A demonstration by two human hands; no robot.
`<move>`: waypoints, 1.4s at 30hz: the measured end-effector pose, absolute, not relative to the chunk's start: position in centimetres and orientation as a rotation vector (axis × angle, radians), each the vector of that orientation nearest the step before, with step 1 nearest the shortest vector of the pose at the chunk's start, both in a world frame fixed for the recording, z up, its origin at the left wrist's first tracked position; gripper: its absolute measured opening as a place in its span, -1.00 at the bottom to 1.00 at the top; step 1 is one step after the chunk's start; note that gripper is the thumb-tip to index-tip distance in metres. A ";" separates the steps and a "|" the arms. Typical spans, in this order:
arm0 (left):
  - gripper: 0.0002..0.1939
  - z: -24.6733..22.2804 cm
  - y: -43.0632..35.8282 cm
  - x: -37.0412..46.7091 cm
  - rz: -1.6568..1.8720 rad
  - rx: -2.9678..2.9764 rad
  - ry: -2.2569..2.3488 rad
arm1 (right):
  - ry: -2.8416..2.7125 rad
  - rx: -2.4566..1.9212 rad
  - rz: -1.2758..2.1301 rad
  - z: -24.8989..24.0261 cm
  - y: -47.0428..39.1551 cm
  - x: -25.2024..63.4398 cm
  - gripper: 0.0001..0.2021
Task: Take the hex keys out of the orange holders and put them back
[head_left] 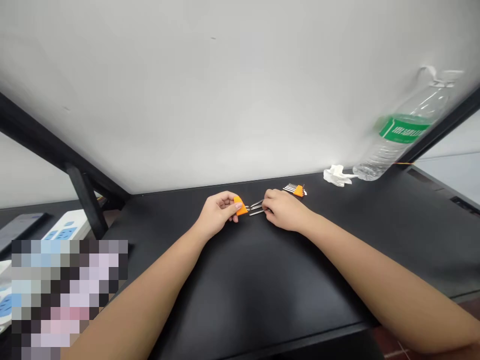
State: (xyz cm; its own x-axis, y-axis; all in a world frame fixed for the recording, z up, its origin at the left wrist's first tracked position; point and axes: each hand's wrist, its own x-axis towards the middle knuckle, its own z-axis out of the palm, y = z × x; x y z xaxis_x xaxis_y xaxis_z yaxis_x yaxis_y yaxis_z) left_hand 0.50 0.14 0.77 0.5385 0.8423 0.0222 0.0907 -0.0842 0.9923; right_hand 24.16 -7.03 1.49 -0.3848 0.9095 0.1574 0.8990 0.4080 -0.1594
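Between the thumb and fingers of my left hand (218, 214) is an orange plastic holder (240, 205), wedge-shaped, with short metal tips at its right edge. Just to the right, my right hand (284, 208) has its fingers bent down around thin metal rods (257, 206), which look like hex keys. The rods point left at the holder; their right ends are hidden under my fingers. Behind my right hand, a second orange holder (299, 190) lies on the black tabletop (262, 285) with several metal rods in it.
A crumpled white tissue (337, 175) lies near the wall, beside a clear plastic bottle (403, 130) with a green label. White power strips (67, 227) and a grey flat device (20, 230) are at the left, past a black frame post (88, 200).
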 end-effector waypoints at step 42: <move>-0.63 1.2 -0.2 0.7 0.533 1.504 0.738 | -2.160 -1.495 0.193 1.0 -6.7 24.7 -0.90</move>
